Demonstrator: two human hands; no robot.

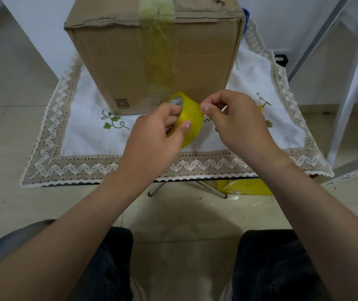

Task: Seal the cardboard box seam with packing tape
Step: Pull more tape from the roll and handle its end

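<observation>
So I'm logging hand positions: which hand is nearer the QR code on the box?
Left. The left hand, gripping the tape roll, sits just right of and below the QR code; the right hand is farther right, beyond the roll, pinching at its edge.

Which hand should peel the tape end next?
Right, probably. The right hand pinches at the edge of the tape roll; the left hand grips the roll, steadying it.

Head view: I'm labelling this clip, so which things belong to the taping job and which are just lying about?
Job: cardboard box, yellow tape roll, left hand gripping the roll, right hand pinching at its edge.
Lying about: lace-edged cloth, yellow bag on the floor, white metal frame.
</observation>
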